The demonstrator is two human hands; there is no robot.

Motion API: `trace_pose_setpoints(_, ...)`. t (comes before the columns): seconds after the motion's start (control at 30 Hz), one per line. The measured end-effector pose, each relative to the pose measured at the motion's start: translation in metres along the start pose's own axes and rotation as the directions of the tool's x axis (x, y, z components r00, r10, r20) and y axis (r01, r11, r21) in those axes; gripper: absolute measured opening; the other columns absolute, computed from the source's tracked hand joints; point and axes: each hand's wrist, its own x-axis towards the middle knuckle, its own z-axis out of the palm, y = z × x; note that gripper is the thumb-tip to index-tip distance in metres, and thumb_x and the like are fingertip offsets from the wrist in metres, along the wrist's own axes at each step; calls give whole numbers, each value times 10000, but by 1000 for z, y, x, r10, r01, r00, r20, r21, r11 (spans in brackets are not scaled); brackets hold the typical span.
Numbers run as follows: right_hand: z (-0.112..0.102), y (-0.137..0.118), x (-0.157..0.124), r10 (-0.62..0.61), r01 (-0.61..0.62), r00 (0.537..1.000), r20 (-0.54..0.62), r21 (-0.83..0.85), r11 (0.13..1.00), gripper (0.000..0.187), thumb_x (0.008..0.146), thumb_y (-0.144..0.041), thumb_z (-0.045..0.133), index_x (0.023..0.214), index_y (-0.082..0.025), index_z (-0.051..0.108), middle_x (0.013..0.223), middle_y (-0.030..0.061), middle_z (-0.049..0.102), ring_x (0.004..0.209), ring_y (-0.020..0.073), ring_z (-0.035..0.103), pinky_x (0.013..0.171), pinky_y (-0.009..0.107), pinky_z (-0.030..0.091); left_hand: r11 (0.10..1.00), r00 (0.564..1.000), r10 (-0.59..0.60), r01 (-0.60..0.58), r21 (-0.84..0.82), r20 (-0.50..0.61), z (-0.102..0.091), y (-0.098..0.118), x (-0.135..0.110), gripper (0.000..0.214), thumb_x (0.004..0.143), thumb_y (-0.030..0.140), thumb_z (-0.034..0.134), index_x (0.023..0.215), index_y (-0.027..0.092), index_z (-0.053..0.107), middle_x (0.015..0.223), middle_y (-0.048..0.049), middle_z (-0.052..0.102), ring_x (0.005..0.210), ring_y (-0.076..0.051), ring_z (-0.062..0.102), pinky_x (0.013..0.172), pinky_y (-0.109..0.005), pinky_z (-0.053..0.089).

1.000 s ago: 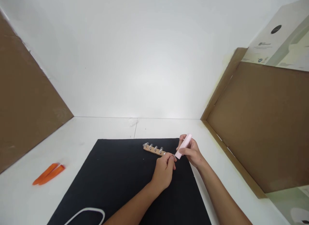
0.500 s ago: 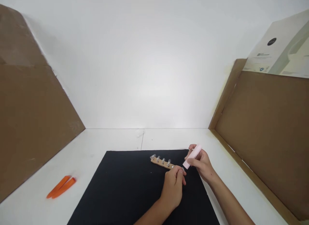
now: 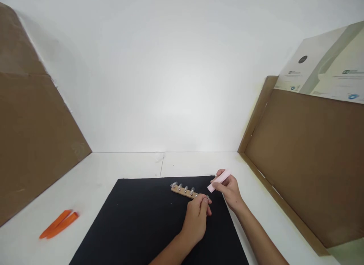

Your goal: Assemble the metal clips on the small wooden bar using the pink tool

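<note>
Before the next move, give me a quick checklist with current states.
1. Left hand on the wooden strip: ok, fingers closed at its right end.
2. Right hand gripping the pink bar: ok.
3. Pink bar apart from the left hand: ok, a narrow gap shows.
4. Strip's right end visible: not ok, left fingers cover it.
5. Clear pieces on the strip secure: cannot tell, too small.
6. Orange pieces away from both hands: ok, left of the black mat.

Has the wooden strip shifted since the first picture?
No: the wooden strip keeps about the same place against the far edge of the black mat; the camera's view has shifted instead.
</note>
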Motion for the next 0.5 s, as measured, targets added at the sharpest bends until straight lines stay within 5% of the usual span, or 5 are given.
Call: trace_pose_setpoints(0.5, -3, 7, 2, -3, 0, 999, 41, 74, 997, 388, 605, -224, 813, 883, -205, 542, 697, 9, 715, 571, 142, 594, 549, 252, 456, 1000, 1000, 3, -3, -6, 4, -1, -1, 1, 309, 946, 337, 363, 830, 177, 600, 622, 1, 584, 609, -156, 543, 620, -267, 394)
